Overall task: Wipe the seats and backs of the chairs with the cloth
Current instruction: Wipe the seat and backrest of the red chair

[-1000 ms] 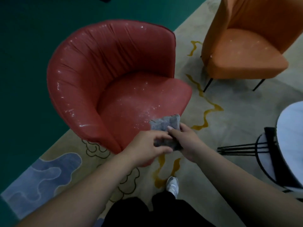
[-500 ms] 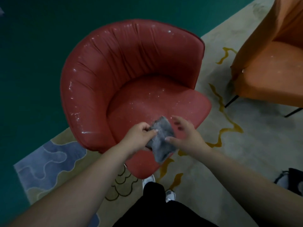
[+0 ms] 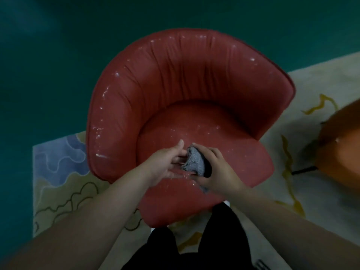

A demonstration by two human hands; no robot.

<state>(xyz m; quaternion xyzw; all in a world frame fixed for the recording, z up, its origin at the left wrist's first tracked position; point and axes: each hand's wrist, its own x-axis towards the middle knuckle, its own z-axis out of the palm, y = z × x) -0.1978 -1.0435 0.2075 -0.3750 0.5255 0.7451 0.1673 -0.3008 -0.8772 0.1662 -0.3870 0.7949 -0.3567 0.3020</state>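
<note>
A patterned rug [image 3: 58,172] lies on the green floor [image 3: 48,55], and the red chair [image 3: 175,84] stands on its far edge, white specks scattered over its seat and back. Above the near part of the seat, the left hand [image 3: 165,164] is spread wide, its fingers straight and touching the grey cloth [image 3: 194,162]. The right hand [image 3: 218,170] curls around the bunched cloth from the right. At the far right, part of an orange chair [image 3: 341,156] shows.
</note>
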